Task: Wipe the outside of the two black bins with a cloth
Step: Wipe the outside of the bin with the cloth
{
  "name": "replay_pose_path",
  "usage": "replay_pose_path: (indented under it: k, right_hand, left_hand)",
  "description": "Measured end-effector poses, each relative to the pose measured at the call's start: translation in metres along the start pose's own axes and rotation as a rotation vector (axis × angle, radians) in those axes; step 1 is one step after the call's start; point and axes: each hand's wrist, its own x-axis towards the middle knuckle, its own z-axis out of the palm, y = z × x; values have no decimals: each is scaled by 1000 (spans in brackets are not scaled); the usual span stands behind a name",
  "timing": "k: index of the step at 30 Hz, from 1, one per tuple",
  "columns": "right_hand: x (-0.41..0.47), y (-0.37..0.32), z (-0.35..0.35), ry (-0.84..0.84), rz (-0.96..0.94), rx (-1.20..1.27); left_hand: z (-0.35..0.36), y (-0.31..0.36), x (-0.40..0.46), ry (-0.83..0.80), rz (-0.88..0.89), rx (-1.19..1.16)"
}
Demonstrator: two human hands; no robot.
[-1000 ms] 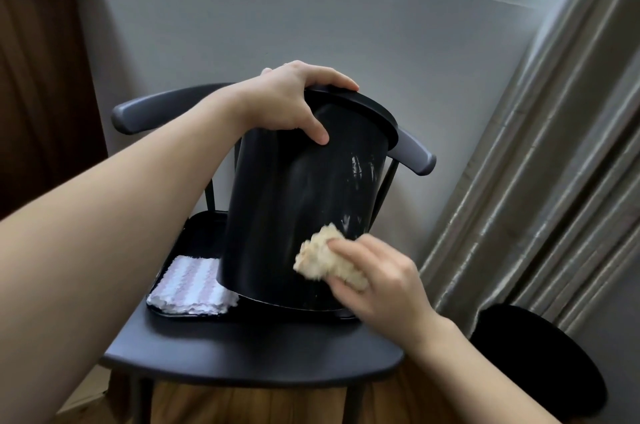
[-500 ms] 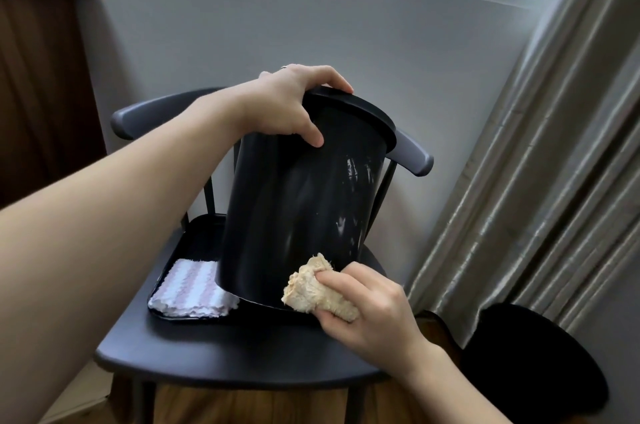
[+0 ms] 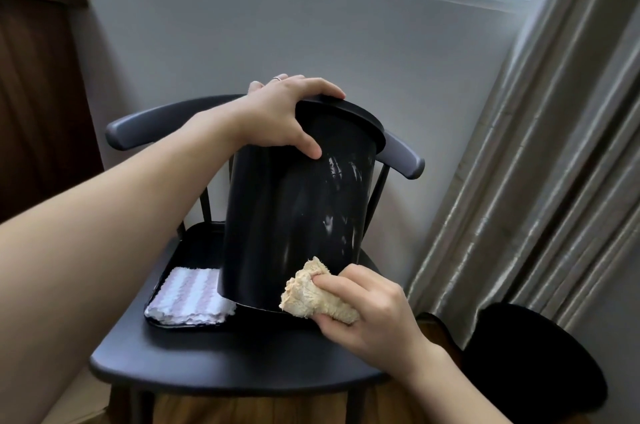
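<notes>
The left hand point(image 3: 289, 115) grips the rim of the tilted black bin point(image 3: 298, 215), thumb curled down its side. Below it, the right hand point(image 3: 363, 305) pinches a bunched tan cloth point(image 3: 311, 292) against the bin's lower wall, above the chair point(image 3: 225, 364).

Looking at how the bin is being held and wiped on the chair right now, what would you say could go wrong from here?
The black bin stands tilted on the tray, steadied only by the left hand on its rim, so it may slip or tip. The right hand presses the beige cloth low on the wall, which could push the base off the tray. The striped cloth beside the base might get dragged.
</notes>
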Motion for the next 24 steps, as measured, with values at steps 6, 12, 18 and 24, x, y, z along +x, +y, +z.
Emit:
replay_pose_path:
  k: [6,12,18,24]
  right_hand:
    - [10,4,-8,-94,-68,-104]
    - [80,14,-28,31,22,-179]
    - [111,21,-37,117,117,-185]
    - [72,15,-27,-45,-71,-224]
  left_hand:
    - [-3,-2,-4,-30,-37,-57]
    - [-8,-3,-4,-102,-43,-57]
    - [-7,4,-5,-116,-5,-61]
    - [-9,0,-5,-134,-28,-72]
